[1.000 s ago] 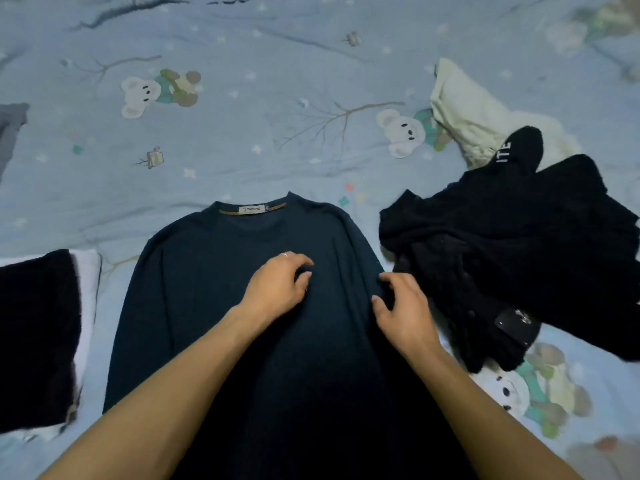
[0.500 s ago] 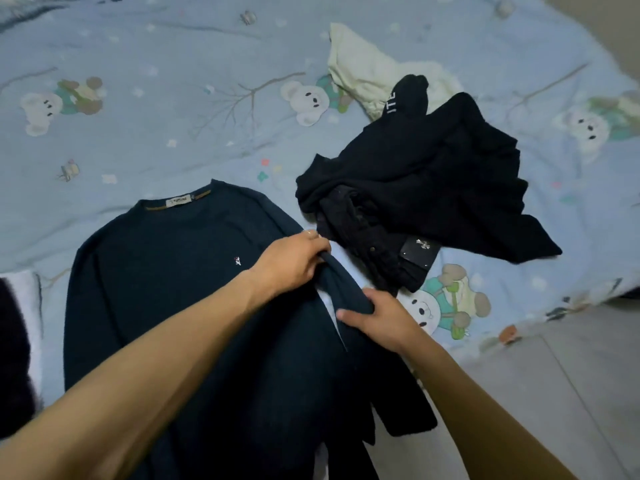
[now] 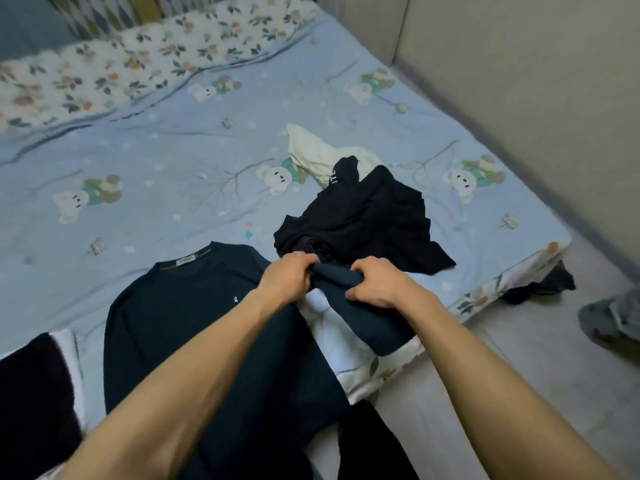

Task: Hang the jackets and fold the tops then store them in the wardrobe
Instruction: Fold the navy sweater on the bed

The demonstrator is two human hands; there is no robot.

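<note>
On the pale blue bedsheet with bear prints (image 3: pixel 145 161), near its front edge, I see the dark navy long-sleeved knit top (image 3: pixel 180 327) lying flat, collar away from me, and both hands are on its right sleeve. My left hand (image 3: pixel 287 277) curls its fingers round the sleeve fabric and my right hand (image 3: pixel 375 284) clenches the same sleeve just beside it, lifting it off the sheet. Just beyond the hands sits a crumpled black garment pile (image 3: pixel 363 220), with a cream cloth (image 3: pixel 318 155) behind and touching it.
</note>
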